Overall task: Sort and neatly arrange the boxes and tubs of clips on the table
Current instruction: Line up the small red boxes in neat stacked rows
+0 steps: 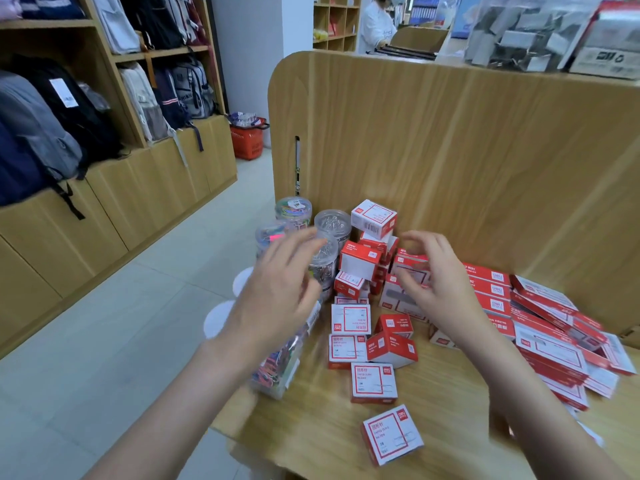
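We're looking out from one head-worn wide-angle camera, tilted forward and down over the desk (311, 420), close enough that both forearms run in from the bottom edge and the left hand (277, 289) and right hand (436, 282) sit mid-frame. We face the desk's tall wooden back panel (450, 150), which fills the upper right. The lens bends straight lines at the edges. Off to the left we catch floor (104, 341) and backpack shelves (86, 98), farther away. There's no second view to overlap with
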`<state>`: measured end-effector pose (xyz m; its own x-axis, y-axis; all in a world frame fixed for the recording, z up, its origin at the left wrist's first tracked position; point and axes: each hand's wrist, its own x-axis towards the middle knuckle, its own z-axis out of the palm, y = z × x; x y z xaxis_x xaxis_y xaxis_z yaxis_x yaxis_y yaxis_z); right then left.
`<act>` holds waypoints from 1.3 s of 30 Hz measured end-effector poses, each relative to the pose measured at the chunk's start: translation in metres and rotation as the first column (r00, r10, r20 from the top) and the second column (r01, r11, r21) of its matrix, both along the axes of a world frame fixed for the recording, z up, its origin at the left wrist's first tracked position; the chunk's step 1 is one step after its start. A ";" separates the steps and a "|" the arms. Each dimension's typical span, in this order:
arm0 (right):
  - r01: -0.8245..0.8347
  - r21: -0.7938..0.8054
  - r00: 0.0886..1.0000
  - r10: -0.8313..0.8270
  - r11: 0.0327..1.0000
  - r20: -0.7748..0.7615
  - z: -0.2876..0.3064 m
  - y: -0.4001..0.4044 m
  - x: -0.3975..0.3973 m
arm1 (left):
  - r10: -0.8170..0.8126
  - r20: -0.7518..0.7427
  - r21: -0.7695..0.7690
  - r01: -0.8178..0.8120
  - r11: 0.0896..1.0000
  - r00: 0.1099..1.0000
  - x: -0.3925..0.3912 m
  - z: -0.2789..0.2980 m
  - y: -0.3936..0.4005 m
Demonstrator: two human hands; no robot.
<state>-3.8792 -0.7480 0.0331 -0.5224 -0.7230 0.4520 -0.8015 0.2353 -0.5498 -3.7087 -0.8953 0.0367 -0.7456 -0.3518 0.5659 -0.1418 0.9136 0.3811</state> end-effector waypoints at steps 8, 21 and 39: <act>-0.248 0.217 0.967 0.228 0.944 0.113 -0.032 0.057 0.028 | -0.134 0.276 -0.078 0.161 0.984 0.952 0.013 -0.067 0.047; -0.188 0.399 0.980 0.147 0.897 0.133 -0.040 0.064 0.029 | -0.082 0.436 -0.154 0.164 0.974 0.896 -0.004 -0.061 0.041; 0.230 0.564 0.925 0.003 0.793 -0.381 -0.011 0.017 -0.026 | -0.160 0.394 -0.067 0.201 0.977 0.905 -0.051 -0.047 0.053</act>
